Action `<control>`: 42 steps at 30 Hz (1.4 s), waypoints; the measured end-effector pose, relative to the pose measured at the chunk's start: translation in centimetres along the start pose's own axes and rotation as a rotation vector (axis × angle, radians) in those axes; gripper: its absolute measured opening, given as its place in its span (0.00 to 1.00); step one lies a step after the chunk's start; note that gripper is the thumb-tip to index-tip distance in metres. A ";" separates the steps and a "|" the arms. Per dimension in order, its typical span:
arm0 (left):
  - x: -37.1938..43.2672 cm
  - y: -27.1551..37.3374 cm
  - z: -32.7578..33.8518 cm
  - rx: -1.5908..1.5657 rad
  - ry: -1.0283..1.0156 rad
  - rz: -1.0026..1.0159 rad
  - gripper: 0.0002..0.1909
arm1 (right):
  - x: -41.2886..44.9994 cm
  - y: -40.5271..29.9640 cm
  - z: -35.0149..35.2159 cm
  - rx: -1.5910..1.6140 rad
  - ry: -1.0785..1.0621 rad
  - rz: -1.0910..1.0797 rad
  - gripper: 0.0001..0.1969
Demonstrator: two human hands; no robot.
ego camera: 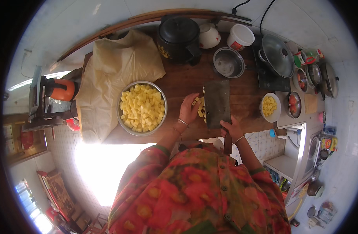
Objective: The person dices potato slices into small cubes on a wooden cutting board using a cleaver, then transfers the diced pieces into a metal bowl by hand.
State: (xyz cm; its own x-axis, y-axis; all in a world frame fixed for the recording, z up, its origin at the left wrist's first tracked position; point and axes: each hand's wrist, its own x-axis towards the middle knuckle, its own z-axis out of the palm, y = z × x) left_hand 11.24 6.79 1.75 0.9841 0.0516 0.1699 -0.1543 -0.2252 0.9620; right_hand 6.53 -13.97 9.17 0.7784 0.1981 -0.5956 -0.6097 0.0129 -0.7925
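Note:
My right hand (pixel 232 128) is closed on a cleaver, gripping it where the wooden handle meets the wide dark blade (pixel 217 102). The blade lies nearly flat to the view over the wooden tabletop, its left edge beside a small heap of yellow cubes (pixel 201 109). At the left side of that heap is my left hand (pixel 189 106), its fingers curved around the cubes; whether it grips any cannot be told. Further left, a metal bowl (pixel 119 117) is heaped with similar yellow cubes. A white bowl (pixel 278 112) to the right holds some more.
Behind my hands stand a dark lidded pot (pixel 179 38), a metal saucepan (pixel 228 63) and a white lidded tub (pixel 240 36). A lidded wok (pixel 277 55) rests on a black cooktop (pixel 272 83). Brown sheeting (pixel 108 73) covers the table's left part. A bowl of tomatoes (pixel 293 103) sits at right.

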 end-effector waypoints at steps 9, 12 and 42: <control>2.4 3.1 3.6 -1.640 -0.147 -0.785 0.28 | 1.4 2.8 0.8 0.647 -0.210 0.115 0.09; 3.0 3.2 3.0 -1.687 -0.137 -0.740 0.27 | 1.5 3.5 -0.1 0.540 -0.186 0.112 0.10; 1.3 -2.2 3.8 0.287 -0.285 0.298 0.20 | -0.1 10.3 2.6 0.100 0.358 0.005 0.11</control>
State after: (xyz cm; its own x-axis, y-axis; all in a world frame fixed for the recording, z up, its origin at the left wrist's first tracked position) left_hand 13.23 3.65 -0.99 0.8919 -0.3147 0.3247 -0.4414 -0.4502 0.7762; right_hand -0.27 -11.28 1.43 0.7675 -0.1573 -0.6214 -0.6114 0.1117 -0.7834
